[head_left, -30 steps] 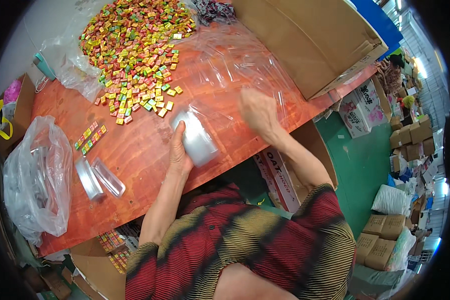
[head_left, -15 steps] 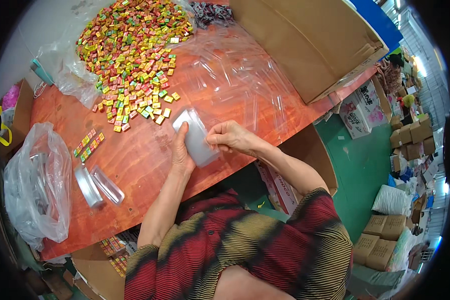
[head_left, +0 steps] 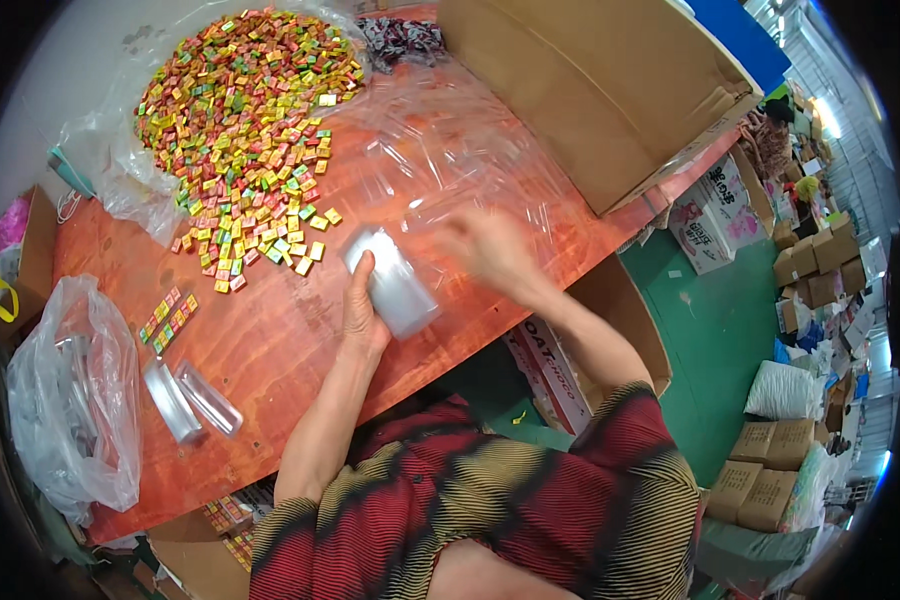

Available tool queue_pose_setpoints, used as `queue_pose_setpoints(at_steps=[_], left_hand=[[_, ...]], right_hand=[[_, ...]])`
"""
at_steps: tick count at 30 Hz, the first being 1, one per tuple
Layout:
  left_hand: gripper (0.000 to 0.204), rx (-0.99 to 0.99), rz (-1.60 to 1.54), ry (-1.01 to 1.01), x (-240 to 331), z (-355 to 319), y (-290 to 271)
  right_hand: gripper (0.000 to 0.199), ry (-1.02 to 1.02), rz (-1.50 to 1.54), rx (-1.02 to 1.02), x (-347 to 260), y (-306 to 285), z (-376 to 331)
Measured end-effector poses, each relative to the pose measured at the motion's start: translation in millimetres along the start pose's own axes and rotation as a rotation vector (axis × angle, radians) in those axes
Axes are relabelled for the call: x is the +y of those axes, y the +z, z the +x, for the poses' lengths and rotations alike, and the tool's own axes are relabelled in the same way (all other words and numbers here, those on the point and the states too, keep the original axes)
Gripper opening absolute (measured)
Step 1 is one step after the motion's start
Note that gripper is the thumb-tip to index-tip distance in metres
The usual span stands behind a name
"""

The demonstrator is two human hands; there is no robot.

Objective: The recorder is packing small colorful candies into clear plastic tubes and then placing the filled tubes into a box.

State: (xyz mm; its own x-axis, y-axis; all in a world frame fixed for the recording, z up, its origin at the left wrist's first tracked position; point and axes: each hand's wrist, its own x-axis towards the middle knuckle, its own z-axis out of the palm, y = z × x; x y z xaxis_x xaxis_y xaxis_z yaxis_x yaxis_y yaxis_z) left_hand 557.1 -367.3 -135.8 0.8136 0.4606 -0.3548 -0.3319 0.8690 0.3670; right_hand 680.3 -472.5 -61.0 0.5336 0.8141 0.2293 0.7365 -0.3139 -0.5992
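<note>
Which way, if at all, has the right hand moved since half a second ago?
Yes: judged against the large cardboard box, the right hand has moved forward and rightward, closer to it.

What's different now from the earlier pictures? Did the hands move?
Yes! The right hand was at the edge of the clear plastic stack half a second ago; now it has moved off, away from the person and rightward. It's too blurred to tell whether it took anything. The left hand still holds the stack, and the colourful pile looks the same.
</note>
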Motion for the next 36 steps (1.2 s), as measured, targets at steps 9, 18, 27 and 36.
queue_pose_setpoints(at_steps=[9,18,27,36], left_hand=[[0.033,-0.033,0.075,0.192,22.3,21.2,-4.2],[0.034,0.009,-0.023,0.062,41.8,32.1,22.8],[0.029,-0.034,-0.092,0.12,50.5,60.5,11.3],[0.035,0.007,-0.009,0.151,41.6,48.9,2.8]], right_hand=[[0.023,0.317,0.803,-0.623,-6.6,30.2,24.9],[0.012,-0.273,-0.509,0.238,13.8,-22.0,115.4],[0.023,-0.036,0.353,-0.473,-20.3,31.8,90.0],[0.013,-0.146,0.019,-0.331,-2.2,24.0,80.5]])
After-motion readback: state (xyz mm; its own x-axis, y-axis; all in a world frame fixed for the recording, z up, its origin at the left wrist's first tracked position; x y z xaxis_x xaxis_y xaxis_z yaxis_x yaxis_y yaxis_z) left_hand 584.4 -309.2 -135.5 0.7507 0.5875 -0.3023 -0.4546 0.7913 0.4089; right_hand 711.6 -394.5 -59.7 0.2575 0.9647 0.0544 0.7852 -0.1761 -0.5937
